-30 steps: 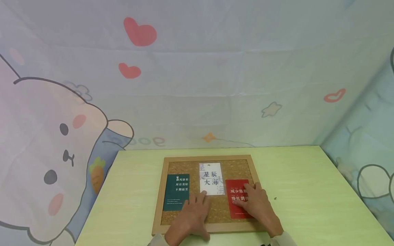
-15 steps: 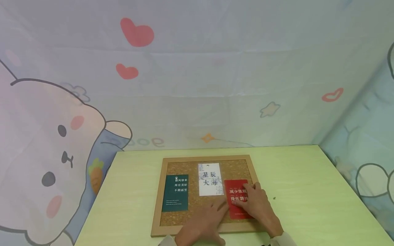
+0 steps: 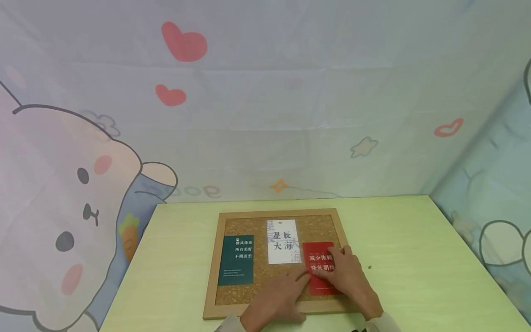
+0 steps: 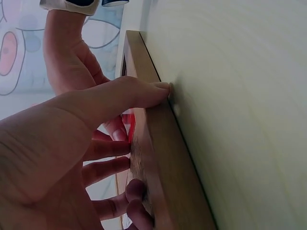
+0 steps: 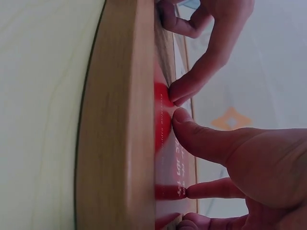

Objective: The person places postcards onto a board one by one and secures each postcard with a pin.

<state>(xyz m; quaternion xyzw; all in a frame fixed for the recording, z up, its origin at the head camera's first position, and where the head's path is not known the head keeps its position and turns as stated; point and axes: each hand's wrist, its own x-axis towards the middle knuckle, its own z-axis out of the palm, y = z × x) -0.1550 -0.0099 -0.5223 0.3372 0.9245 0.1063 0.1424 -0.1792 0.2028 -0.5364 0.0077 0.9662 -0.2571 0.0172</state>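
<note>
A red card (image 3: 318,251) with white writing lies at the right side of a wood-framed cork board (image 3: 234,295). My right hand (image 3: 347,274) rests spread over the card's right half; in the right wrist view its thumb and a fingertip press the card. At the card's lower left edge, the fingertips of my left hand (image 3: 280,297) touch down. In the left wrist view the left thumb lies across the board's wooden frame (image 4: 158,129). A white card (image 3: 284,253) and a dark green card (image 3: 236,276) lie farther left, each with a small pin near its top.
The board lies on a pale yellow-green table (image 3: 415,258). Behind it hangs a pale cloth (image 3: 265,157) printed with hearts and a cartoon bear. A tiny dark speck (image 3: 369,267) shows on the table right of the board.
My left hand has moved right, from below the white card to the left edge of the red card. The right hand has stayed on the red card.
</note>
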